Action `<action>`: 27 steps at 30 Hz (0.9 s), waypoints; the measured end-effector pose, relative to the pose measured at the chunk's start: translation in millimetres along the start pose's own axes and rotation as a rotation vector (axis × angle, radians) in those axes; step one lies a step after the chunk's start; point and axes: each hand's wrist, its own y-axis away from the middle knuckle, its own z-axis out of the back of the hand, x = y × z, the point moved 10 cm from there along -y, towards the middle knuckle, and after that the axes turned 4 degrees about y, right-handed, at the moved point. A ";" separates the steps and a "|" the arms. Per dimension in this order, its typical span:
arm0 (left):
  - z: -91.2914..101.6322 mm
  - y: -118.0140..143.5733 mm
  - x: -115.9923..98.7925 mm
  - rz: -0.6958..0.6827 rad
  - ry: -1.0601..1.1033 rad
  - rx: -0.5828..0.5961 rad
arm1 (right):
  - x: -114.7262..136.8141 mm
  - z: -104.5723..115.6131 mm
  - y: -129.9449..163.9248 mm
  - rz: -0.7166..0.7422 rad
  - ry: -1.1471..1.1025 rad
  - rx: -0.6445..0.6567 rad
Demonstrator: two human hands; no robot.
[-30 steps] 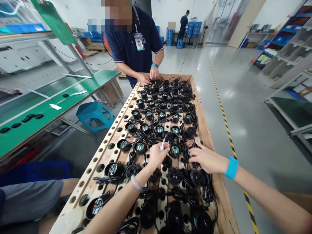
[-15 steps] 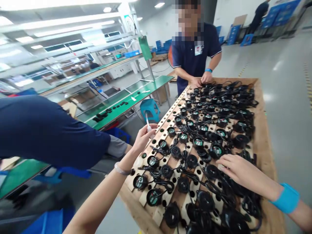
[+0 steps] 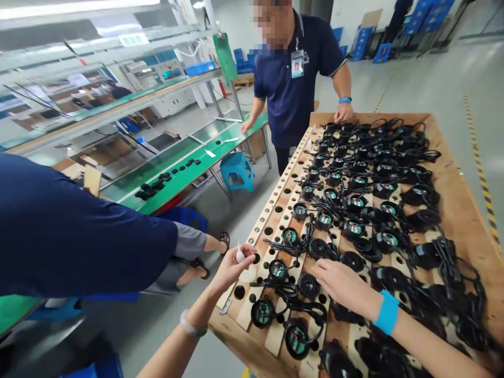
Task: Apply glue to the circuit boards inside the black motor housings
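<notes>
bottle (image 3: pixel 240 255), white w/ thin nozzle, gripped in l hand (image 3: pixel 231 268) at left edge of wooden tray (image 3: pixel 459 210), r hand (image 3: pixel 342 286) just beside grilled blk unit (image 3: pixel 308 286) in tray, can't tell if holding anything.

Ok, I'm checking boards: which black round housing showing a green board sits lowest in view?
The black round housing second from left in the nearest row; other visible green boards sit higher.

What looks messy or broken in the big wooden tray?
The black cables look messy: on the right of the wooden tray they lie in tangled heaps. One black housing there seems tipped on its side, while others at the left stand open side up. I see no spill or clear damage.
</notes>
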 end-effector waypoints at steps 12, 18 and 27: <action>-27.9 56.5 40.3 -0.069 -0.311 0.725 | 76.9 -73.0 -13.1 -0.129 0.048 0.166; -39.6 58.2 48.6 -0.120 -0.416 0.803 | 68.0 -50.0 3.9 -0.211 -0.022 0.217; -51.9 63.6 59.0 -0.128 -0.526 0.865 | 93.9 -46.1 57.0 -0.333 -0.010 0.026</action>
